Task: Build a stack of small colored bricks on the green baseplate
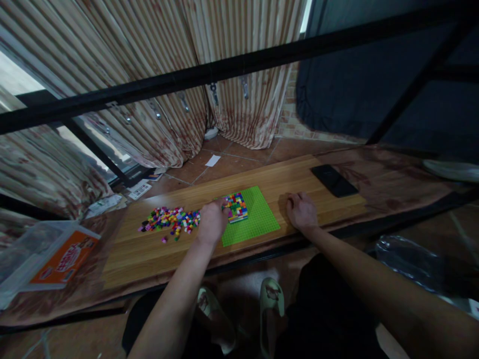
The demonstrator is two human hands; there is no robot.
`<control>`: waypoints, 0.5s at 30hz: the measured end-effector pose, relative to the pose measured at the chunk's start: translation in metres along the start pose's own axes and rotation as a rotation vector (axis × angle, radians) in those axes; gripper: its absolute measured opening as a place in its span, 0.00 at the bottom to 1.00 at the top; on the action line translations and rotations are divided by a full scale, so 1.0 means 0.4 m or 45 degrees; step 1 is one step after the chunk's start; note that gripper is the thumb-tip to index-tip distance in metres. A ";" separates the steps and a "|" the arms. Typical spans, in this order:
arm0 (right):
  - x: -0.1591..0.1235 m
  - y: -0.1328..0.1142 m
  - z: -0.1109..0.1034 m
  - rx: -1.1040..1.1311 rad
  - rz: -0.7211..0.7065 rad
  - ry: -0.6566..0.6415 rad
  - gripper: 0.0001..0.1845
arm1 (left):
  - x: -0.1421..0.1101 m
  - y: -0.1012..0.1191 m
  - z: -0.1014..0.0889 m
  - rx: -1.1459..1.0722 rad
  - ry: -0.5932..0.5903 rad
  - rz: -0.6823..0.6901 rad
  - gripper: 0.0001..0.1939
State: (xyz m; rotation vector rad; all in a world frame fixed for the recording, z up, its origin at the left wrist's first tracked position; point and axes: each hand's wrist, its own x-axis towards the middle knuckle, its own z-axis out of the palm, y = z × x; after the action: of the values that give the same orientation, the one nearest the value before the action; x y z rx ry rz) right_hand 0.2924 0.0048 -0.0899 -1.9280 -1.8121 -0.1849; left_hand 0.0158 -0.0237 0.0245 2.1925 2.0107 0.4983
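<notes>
My left hand [214, 220] is at the left side of a flat, multicoloured block of toy bricks [238, 208], its fingers closed and touching the block's edge. Whatever the fingertips pinch there, if anything, is too small to make out. Beneath the block lies a bright green studded baseplate [258, 219]. To the right of the baseplate, my right hand [301, 211] rests on the wooden board [168, 271], fingers curled in, with nothing visible in them. Left of my left hand spreads a pile of loose toy bricks [170, 219] in many colours.
A black phone [334, 180] lies at the board's right end. At the far left stands a clear plastic tub [62, 257] with an orange label. A dark metal rail [202, 75] crosses in front of striped curtains [149, 45]. Clear plastic packaging [407, 259] sits lower right.
</notes>
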 end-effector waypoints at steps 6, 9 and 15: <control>-0.001 -0.002 -0.004 0.019 0.026 -0.014 0.15 | 0.006 0.001 0.000 -0.104 0.014 -0.014 0.13; -0.001 -0.002 -0.007 0.031 0.015 -0.027 0.15 | 0.006 -0.009 0.006 -0.247 0.051 -0.011 0.13; 0.000 -0.005 -0.008 0.036 0.013 -0.009 0.14 | 0.003 -0.053 0.023 -0.394 0.126 -0.048 0.10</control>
State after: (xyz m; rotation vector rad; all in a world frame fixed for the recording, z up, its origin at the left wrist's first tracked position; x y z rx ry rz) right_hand 0.2913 0.0034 -0.0867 -1.9205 -1.7999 -0.1486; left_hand -0.0011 -0.0192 0.0094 1.9763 1.8669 0.8640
